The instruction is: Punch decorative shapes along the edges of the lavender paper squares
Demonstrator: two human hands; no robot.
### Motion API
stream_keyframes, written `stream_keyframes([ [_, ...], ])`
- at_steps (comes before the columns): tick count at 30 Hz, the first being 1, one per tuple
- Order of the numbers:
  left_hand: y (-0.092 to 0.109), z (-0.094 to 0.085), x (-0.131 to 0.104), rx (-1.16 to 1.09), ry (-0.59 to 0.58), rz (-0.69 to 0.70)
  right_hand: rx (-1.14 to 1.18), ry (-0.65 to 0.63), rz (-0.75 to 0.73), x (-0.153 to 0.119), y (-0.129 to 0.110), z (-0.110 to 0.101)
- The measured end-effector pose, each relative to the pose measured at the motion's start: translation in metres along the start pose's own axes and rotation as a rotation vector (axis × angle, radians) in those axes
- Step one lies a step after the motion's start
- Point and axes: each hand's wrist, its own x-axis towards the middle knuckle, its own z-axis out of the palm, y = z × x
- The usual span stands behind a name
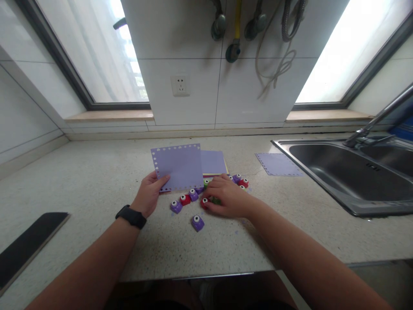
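My left hand (151,191) pinches a purple sheet of paper (180,165) by its lower left corner, thumb on top. Small shapes are punched along the sheet's edges. My right hand (227,196) reaches down among the small craft punches, its fingers curled around a red craft punch (204,203). A green punch (216,200) is partly hidden beneath that hand. Left of it lie a purple punch (176,206), another red punch (185,199) and a second purple punch (193,194). One purple punch (197,222) sits apart, nearer me.
Behind the held sheet lies a paper stack (213,161), purple on top. Another purple sheet with punched edges (278,164) rests beside the steel sink (322,185). At the far left is a flat black object (30,243). A tiled wall (193,112) bounds the counter at the back.
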Motion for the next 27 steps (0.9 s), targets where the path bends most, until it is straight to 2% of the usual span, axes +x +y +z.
stream_keyframes([
  [27, -0.0023, -0.0043, 0.0024, 0.039, 0.006, -0.018, 0.09, -0.061, -0.018, -0.0038, 0.0032, -0.0049],
])
